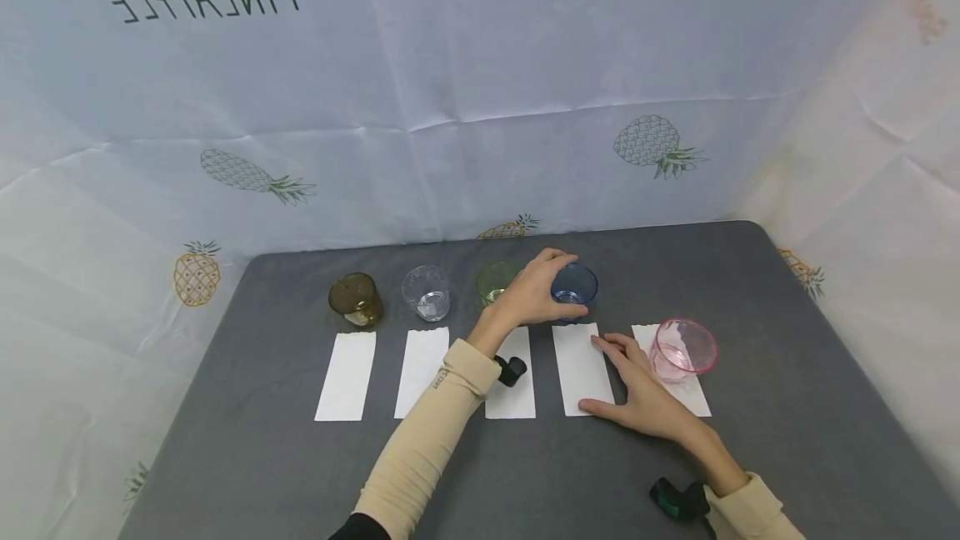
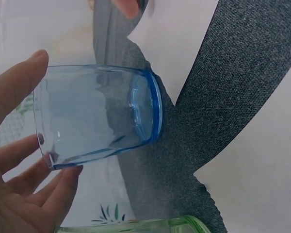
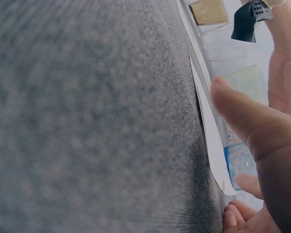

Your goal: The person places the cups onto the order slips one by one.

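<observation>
Head view: left hand (image 1: 534, 290) partly hides the blue glass (image 1: 577, 283).

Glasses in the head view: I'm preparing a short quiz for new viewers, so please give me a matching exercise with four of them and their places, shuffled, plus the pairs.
1. blue glass
2. brown glass
3. pink glass
4. clear glass

A. on the rightmost paper
B. between the brown glass and the green glass
C. between the thumb and fingers of the left hand
D. leftmost of all the glasses

Pairs: 1-C, 2-D, 3-A, 4-B
</observation>
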`<state>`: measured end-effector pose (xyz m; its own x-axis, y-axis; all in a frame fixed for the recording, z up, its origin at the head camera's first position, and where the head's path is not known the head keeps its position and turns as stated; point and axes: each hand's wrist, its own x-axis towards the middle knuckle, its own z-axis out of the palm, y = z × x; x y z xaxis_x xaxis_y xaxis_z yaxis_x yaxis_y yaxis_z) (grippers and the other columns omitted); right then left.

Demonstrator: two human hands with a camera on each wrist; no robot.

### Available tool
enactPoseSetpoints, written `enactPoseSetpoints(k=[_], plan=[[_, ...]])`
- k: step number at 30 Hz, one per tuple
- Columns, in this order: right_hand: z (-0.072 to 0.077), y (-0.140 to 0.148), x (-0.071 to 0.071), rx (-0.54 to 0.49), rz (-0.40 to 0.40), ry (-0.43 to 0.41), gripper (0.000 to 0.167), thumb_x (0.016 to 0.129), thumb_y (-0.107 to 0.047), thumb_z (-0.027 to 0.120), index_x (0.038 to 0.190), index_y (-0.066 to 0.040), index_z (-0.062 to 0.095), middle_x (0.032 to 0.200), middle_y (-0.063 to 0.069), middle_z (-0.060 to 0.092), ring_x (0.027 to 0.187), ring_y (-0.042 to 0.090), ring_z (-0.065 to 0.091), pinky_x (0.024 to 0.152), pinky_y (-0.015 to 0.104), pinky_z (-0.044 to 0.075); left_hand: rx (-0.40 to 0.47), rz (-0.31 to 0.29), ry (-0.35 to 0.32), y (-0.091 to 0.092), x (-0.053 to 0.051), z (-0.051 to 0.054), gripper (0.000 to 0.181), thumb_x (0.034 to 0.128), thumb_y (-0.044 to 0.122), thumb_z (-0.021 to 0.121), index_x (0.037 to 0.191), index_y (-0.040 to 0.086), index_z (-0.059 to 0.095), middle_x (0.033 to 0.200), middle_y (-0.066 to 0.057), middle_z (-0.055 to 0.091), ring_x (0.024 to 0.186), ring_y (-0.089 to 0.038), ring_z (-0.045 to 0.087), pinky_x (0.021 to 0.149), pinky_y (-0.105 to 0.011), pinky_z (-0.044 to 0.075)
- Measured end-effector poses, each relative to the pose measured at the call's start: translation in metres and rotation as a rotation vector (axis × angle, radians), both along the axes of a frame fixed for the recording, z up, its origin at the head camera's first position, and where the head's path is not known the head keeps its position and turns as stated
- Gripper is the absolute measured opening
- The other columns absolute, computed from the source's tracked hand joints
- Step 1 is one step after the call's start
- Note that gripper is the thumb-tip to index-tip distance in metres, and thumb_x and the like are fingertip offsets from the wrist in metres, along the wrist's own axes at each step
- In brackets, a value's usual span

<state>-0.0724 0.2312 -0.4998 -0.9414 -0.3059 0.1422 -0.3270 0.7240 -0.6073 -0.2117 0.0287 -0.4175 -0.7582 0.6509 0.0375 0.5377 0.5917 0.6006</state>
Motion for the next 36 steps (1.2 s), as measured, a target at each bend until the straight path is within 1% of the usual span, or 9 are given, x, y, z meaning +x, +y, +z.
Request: enactPoseSetpoints(k=[2,11,16,18,23,27,29,31,36], plan=[[-0.0001,-0.0006,-0.0002,0.004,-0.001,-0.005,0.094,0.078,-0.038,0.089,0.151,0.001,0.044,0.146,0.023,0.04,0.127,0.034,0.051,0.1,0.058,0.047,-0.003,0.004,0.004,-0.0002,-0.0001,-0.0004,0.081,0.0885,0.036,0.081,0.154,0.006,0.044,0.157,-0.014,0.043,0.143,-0.031,0.048,0.115,-0.045,0.046],[0.0019,-0.0007,0.0,0.014,0.005,0.005,0.096,0.078,-0.037,0.089,0.149,0.008,0.044,0.147,0.025,0.04,0.128,0.035,0.049,0.1,0.056,0.046,-0.014,0.008,0.009,0.0001,0.0001,-0.0006,0.079,0.089,0.035,0.08,0.154,0.006,0.045,0.156,-0.015,0.045,0.142,-0.032,0.049,0.115,-0.046,0.047],[0.0024,-0.0011,0.0003,0.014,0.015,0.005,0.097,0.076,-0.035,0.091,0.148,0.011,0.045,0.149,0.025,0.038,0.132,0.036,0.046,0.102,0.045,0.041,-0.025,0.015,0.013,0.0008,0.0003,-0.0013,0.079,0.0892,0.036,0.08,0.154,0.006,0.045,0.157,-0.015,0.045,0.142,-0.032,0.049,0.115,-0.046,0.047],[0.0025,-0.0015,0.0002,0.014,0.014,0.007,0.097,0.075,-0.035,0.091,0.147,0.012,0.045,0.149,0.026,0.039,0.132,0.036,0.045,0.102,0.044,0.04,-0.024,0.016,0.011,0.0008,0.0006,-0.0014,0.08,0.0891,0.036,0.08,0.154,0.006,0.045,0.157,-0.015,0.044,0.142,-0.032,0.049,0.115,-0.046,0.047],[0.0022,-0.0023,-0.0001,0.016,0.013,0.006,0.098,0.075,-0.035,0.091,0.147,0.012,0.046,0.149,0.026,0.039,0.132,0.036,0.046,0.102,0.045,0.041,-0.031,0.019,0.005,0.001,0.0008,-0.0017,0.081,0.0891,0.036,0.08,0.154,0.005,0.044,0.157,-0.015,0.044,0.142,-0.032,0.049,0.115,-0.045,0.047],[0.0014,-0.0019,-0.0002,0.017,0.01,-0.001,0.099,0.075,-0.036,0.091,0.147,0.012,0.045,0.15,0.025,0.038,0.132,0.036,0.045,0.103,0.038,0.042,-0.047,0.019,0.013,0.0016,0.0003,-0.0023,0.079,0.0894,0.037,0.08,0.154,0.006,0.045,0.156,-0.015,0.045,0.141,-0.031,0.05,0.114,-0.043,0.048],[0.0013,-0.0017,-0.0002,0.017,0.009,-0.004,0.099,0.075,-0.037,0.091,0.147,0.012,0.045,0.15,0.025,0.038,0.132,0.035,0.045,0.104,0.036,0.041,-0.053,0.019,0.016,0.0018,0.0003,-0.0024,0.079,0.0894,0.037,0.08,0.153,0.006,0.046,0.156,-0.014,0.046,0.141,-0.03,0.05,0.114,-0.043,0.048],[0.0014,-0.0016,-0.0003,0.017,0.006,-0.005,0.099,0.074,-0.037,0.092,0.147,0.012,0.045,0.15,0.025,0.038,0.132,0.035,0.045,0.104,0.038,0.042,-0.054,0.021,0.014,0.0022,0.0001,-0.0024,0.079,0.0894,0.037,0.08,0.153,0.005,0.045,0.156,-0.015,0.045,0.141,-0.031,0.05,0.114,-0.043,0.048],[0.0025,-0.0019,-0.0003,0.023,0.004,-0.01,0.1,0.074,-0.037,0.092,0.147,0.012,0.046,0.149,0.025,0.038,0.132,0.036,0.045,0.103,0.05,0.043,-0.071,0.032,0.006,0.0028,0.0005,-0.0017,0.081,0.0894,0.038,0.079,0.154,0.004,0.044,0.157,-0.015,0.044,0.143,-0.03,0.049,0.115,-0.043,0.047]])
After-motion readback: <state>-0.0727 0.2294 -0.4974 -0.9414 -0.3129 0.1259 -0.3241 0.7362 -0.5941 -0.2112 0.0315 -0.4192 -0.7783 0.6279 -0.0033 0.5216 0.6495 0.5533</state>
